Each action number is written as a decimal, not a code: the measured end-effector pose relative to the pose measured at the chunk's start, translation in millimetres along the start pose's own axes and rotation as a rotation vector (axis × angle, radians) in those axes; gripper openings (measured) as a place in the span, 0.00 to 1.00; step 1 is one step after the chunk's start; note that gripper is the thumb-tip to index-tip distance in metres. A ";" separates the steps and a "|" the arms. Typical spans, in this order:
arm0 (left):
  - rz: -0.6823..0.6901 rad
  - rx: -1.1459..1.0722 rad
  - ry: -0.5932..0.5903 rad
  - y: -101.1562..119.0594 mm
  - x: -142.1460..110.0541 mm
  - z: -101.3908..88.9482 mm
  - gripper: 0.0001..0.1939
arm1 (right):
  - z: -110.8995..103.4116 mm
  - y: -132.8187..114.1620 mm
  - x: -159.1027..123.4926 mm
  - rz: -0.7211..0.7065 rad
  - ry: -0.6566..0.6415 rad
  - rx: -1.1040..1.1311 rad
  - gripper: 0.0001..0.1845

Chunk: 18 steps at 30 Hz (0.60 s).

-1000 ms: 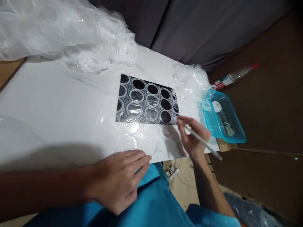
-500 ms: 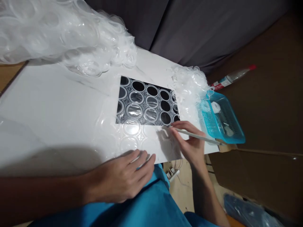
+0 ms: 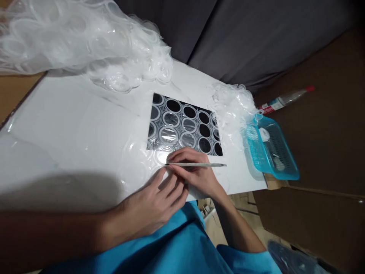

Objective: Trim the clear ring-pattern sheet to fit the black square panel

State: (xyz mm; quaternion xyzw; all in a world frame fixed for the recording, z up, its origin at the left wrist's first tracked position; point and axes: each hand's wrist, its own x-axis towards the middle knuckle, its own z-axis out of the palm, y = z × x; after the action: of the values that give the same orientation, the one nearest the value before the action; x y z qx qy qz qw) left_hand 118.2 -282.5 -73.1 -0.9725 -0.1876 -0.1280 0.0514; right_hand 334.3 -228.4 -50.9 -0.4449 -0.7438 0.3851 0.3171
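A clear plastic sheet (image 3: 188,125) with rows of pale rings lies on the table, partly over a black rectangle (image 3: 205,156) that shows through its ring openings. In my right hand (image 3: 196,171) a thin, pale, stick-like tool (image 3: 211,165) is pinched between thumb and fingers. Its narrow dark end points left, over the near part of the sheet. My left hand (image 3: 159,201) lies with fingers stretched and slightly apart at the sheet's near edge, holding nothing visible. Its fingertips are close to my right hand; whether they touch is unclear.
A big heap of clear ringed sheets (image 3: 94,42) covers the back left of the white table (image 3: 76,133). To the right sits a smaller heap of clear rings (image 3: 232,104), beside a blue plastic basket (image 3: 285,156). Behind the basket lies a bottle with a red cap (image 3: 288,99).
My right hand has moved left with the tool, from the sheet's near right corner to beside my left fingertips. My left hand stays at the near edge. The whole view has shifted slightly.
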 end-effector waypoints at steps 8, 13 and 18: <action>0.006 0.048 -0.015 2.7 -2.1 5.5 0.32 | -2.1 -2.9 -0.8 -0.149 -0.119 -0.195 0.05; -0.005 -0.009 -0.010 6.7 -4.7 10.3 0.31 | -5.1 -2.5 -2.8 -0.352 -0.231 -0.422 0.10; -0.037 -0.050 -0.020 11.8 -7.5 10.9 0.33 | -2.9 -9.0 -2.5 -0.470 -0.259 -0.578 0.11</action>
State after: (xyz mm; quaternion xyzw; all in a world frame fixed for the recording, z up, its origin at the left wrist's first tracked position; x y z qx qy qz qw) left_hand 118.5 -294.5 -86.2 -0.9711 -0.2029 -0.1237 0.0228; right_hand 333.9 -232.6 -42.1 -0.2814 -0.9369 0.1295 0.1618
